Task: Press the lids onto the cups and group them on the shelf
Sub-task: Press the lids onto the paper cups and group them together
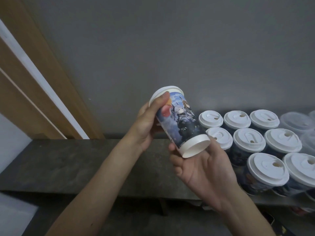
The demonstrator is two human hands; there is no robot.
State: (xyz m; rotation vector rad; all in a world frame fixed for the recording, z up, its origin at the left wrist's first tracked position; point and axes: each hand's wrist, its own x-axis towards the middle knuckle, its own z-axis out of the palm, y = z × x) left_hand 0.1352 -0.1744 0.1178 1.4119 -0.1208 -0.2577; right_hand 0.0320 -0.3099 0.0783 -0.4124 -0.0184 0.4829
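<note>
A printed paper cup (180, 123) with a cartoon picture is held tilted above the dark shelf (71, 160), its white base turned toward me. A white lid (162, 93) sits on its far upper end. My left hand (150, 120) grips the lidded end, thumb lying over the lid's rim. My right hand (201, 166) cradles the base from below with fingers curled round it. Several lidded cups (248, 142) stand grouped in rows on the right of the shelf.
Clear plastic lids or containers (296, 121) sit at the far right behind the group. A grey wall backs the shelf, and a wooden door frame (39, 86) runs along the left. The shelf's left part shows bare dark surface.
</note>
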